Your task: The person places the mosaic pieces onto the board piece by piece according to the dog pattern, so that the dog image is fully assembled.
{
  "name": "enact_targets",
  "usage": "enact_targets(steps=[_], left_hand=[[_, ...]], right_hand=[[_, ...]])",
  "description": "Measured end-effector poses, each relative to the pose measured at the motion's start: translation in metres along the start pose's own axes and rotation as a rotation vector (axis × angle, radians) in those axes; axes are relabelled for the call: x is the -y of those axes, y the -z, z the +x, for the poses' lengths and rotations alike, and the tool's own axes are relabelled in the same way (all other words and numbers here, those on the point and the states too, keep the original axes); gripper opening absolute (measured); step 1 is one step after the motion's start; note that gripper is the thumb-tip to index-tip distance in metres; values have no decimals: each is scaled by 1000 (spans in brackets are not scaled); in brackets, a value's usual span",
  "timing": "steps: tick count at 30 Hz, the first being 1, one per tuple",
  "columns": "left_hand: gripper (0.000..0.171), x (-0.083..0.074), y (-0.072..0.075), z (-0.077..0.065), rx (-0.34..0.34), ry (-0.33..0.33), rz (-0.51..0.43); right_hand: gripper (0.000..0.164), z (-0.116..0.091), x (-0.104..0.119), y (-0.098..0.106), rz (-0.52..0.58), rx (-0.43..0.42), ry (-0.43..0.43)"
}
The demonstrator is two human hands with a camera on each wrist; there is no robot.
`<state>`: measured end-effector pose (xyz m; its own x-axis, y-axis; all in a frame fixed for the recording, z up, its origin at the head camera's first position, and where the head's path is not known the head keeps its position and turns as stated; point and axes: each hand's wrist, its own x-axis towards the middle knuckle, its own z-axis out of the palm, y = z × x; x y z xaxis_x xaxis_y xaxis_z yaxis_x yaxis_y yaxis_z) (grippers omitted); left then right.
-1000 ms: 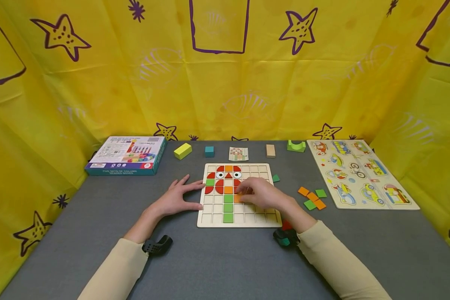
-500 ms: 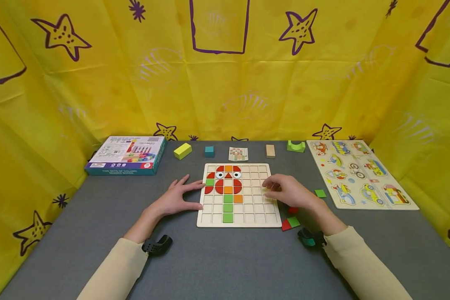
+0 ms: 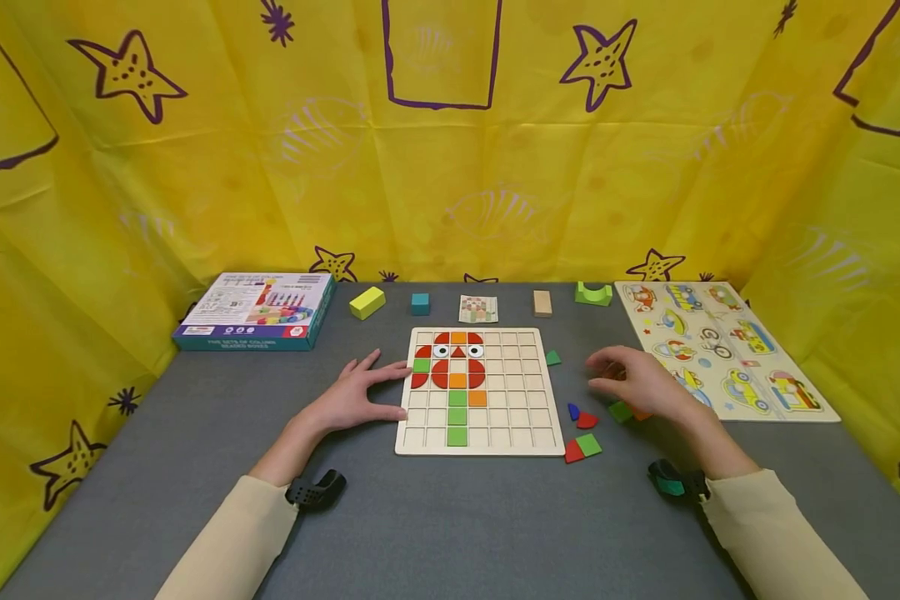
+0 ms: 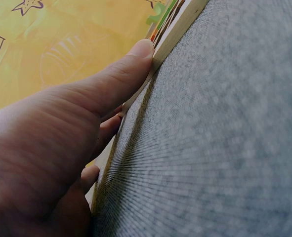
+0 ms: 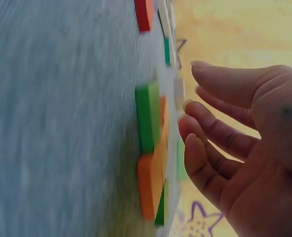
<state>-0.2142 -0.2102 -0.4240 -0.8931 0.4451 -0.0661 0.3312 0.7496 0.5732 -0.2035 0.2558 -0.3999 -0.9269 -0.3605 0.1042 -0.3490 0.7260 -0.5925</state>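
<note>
A wooden grid board (image 3: 521, 417) lies mid-table, its left part carrying red, orange and green tiles and two eye pieces. My left hand (image 3: 356, 396) is spread at the board's left edge, thumb and index finger touching it; in the left wrist view the thumb rests along the board's side (image 4: 178, 32). My right hand (image 3: 637, 383) hovers over loose tiles to the right of the board, fingers gently bent and nothing between them. Below its fingertips, the right wrist view shows a green tile (image 5: 146, 118) and an orange tile (image 5: 146, 187). The hand partly hides this group in the head view.
Red and green tiles (image 3: 588, 445) and a blue piece (image 3: 573, 412) lie by the board's right side. Behind stand a yellow block (image 3: 367, 302), a blue cube (image 3: 420, 304), a pattern card (image 3: 478, 309), a boxed toy (image 3: 255, 312) and a picture puzzle board (image 3: 776, 350).
My right hand has let go of an orange tile, which lies on the board beside the green column, and moved right to the loose tiles. The left hand stays put.
</note>
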Motion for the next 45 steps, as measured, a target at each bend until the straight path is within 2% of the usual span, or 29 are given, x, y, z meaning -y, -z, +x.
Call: enact_targets(steps=[7,13,17,25,31,36,45], left_hand=[[77,2,-1,0,0,-12,-2],[78,1,-1,0,-2,-22,-2],[78,1,0,0,-3,-20,0],[79,1,0,0,1,4,2],[79,2,-1,2,2,6,3],[80,1,-1,3,7,15,1],[80,1,-1,3,14,26,-11]], right_hand=[[31,-7,-15,5,-22,-1,-51],[33,-5,-18,4,-63,6,-64],[28,-4,-18,3,-94,20,-60],[16,-6,-15,1,-56,33,-79],[6,-5,-12,1,-60,-3,-41],[6,-1,-6,-3,-45,-43,-8],[8,14,19,-19,0,-48,75]])
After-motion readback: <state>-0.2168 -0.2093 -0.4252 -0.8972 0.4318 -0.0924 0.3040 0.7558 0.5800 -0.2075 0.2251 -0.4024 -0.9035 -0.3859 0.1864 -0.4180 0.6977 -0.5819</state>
